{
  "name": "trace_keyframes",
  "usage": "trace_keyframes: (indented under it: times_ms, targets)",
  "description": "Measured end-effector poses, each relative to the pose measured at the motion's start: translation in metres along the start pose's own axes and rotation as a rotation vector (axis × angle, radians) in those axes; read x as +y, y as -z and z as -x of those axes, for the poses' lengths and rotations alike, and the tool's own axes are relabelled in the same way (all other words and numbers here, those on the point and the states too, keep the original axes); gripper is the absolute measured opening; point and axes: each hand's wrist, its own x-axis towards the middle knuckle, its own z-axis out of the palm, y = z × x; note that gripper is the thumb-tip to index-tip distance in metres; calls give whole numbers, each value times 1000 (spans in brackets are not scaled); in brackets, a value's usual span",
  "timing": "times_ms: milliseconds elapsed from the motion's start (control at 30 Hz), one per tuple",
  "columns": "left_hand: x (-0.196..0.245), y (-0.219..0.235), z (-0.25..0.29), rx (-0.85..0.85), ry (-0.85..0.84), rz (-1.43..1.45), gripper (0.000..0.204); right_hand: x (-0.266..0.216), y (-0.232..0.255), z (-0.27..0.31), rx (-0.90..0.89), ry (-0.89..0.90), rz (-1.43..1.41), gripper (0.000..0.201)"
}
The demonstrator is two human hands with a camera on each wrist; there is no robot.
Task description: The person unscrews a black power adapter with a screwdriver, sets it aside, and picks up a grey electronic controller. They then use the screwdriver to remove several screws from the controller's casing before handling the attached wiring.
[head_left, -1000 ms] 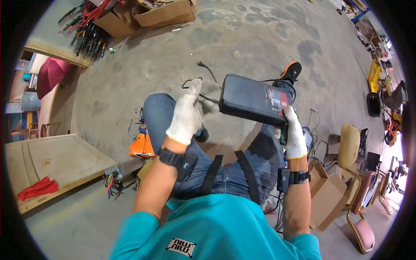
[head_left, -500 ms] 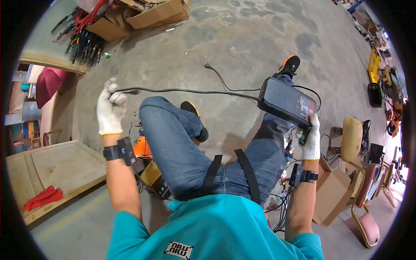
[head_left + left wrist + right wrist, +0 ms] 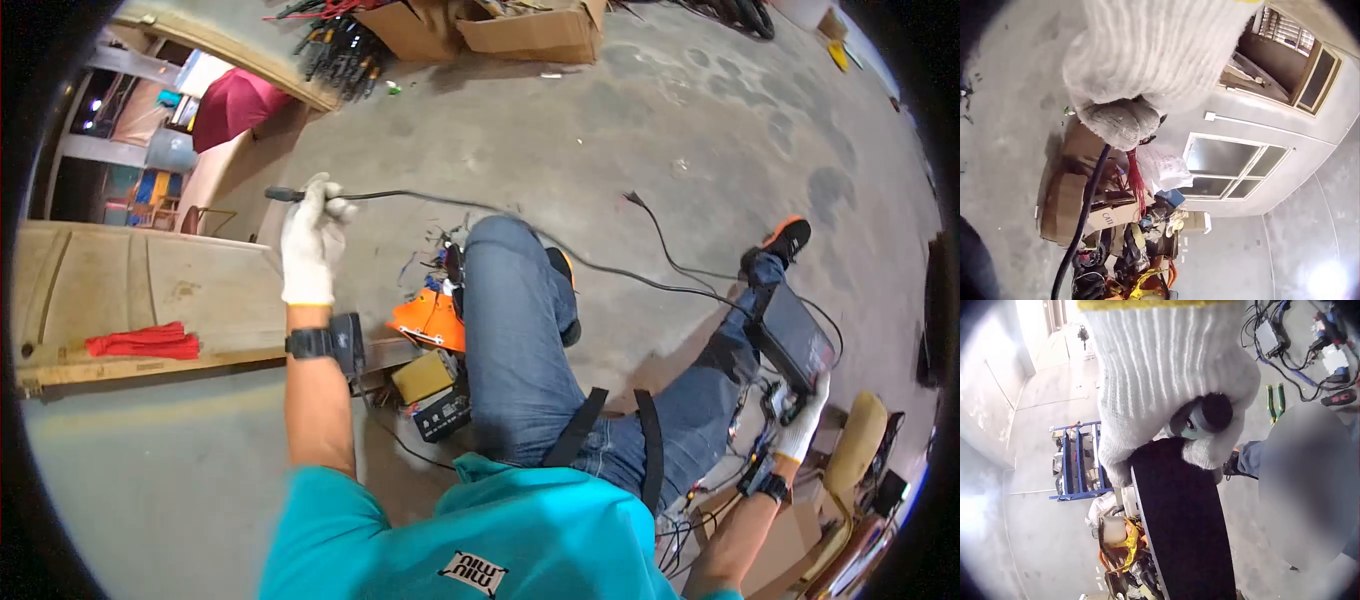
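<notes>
Cable [image 3: 620, 272] strung out, power brick [image 3: 790, 338] right of left knee [image 3: 505, 245]. Hands apart: left hand [image 3: 312, 240] gripped cable near connector [image 3: 284, 194], right hand [image 3: 806, 422] gripped power brick. Wider spread likely needed slack.

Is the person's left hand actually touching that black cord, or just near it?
Touching: the left wrist view shows the black cord coming out of the curled fingers of the left hand.

In the right wrist view, hazy white glare burned well left of the black case [image 3: 1188, 531], whose face sank into near-black; a smooth grey oval blur [image 3: 1310, 487] lay right of it. Fisheye distortion bent the head view toward dark rims.
</notes>
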Motion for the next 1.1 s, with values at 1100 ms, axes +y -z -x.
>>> trace_keyframes:
  times_ms: [1100]
  targets:
    - [-61, -218, 155, -791, -559, -798, 48, 25, -83, 46, -108, 85, 197, 25]
